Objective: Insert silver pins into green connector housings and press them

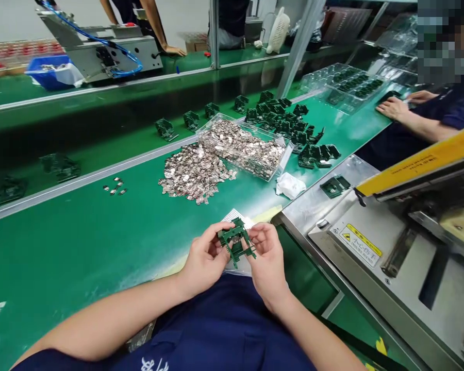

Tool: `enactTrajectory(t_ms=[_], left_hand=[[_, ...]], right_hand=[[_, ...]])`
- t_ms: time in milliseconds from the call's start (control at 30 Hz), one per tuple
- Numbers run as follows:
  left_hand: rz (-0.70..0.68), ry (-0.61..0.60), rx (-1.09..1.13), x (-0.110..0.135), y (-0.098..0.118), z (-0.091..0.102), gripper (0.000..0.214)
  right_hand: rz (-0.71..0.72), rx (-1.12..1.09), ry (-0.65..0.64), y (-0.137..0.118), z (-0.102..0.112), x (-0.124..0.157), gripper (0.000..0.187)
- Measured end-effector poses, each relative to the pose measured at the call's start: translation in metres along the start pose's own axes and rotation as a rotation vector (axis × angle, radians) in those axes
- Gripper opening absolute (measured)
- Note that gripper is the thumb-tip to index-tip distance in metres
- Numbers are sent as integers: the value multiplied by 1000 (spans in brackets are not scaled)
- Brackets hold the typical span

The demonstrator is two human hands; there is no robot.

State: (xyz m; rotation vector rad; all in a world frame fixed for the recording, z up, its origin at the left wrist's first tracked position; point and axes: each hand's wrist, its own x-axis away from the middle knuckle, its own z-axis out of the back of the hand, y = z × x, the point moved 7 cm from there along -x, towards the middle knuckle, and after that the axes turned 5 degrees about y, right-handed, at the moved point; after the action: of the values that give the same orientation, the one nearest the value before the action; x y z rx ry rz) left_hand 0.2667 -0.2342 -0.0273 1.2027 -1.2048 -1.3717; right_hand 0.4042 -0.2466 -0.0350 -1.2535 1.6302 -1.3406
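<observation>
Between my two hands is a dark green plastic frame (237, 237), held up close to my body above the near table edge. My left hand (204, 260) grips its left side with thumb and fingers. On the right side, my right hand (268, 260) pinches it, the thumb pressed near the middle opening. Whether a small metal piece sits inside the frame I cannot tell. Beyond my hands lies a heap of small silvery metal pieces (197, 172), beside a clear plastic tray (276, 170) filled with more of them. Several similar green frames (282, 121) are piled behind the tray.
A crumpled white cloth (291, 185) lies right of the tray. On the right stands a metal machine with a yellow arm (421, 159); one green frame (334, 185) rests by it. A few loose metal pieces (115, 186) lie left. A co-worker's hands (394, 107) are at far right.
</observation>
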Motion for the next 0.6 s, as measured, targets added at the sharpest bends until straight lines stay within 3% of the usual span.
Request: enactTrajectory(t_ms=[133, 233, 367, 600], left_hand=[[-20, -111, -29, -17, -5, -25, 31], [-46, -81, -34, -43, -18, -33, 38], [-57, -8, 25, -68, -35, -37, 41], [-12, 33, 70, -60, -40, -33, 41]], right_hand=[[7, 0, 98, 10, 37, 1, 41], [-31, 145, 144, 35, 59, 2, 31], [-115, 250, -14, 73, 47, 2, 38], [-72, 213, 11, 83, 27, -9, 49]])
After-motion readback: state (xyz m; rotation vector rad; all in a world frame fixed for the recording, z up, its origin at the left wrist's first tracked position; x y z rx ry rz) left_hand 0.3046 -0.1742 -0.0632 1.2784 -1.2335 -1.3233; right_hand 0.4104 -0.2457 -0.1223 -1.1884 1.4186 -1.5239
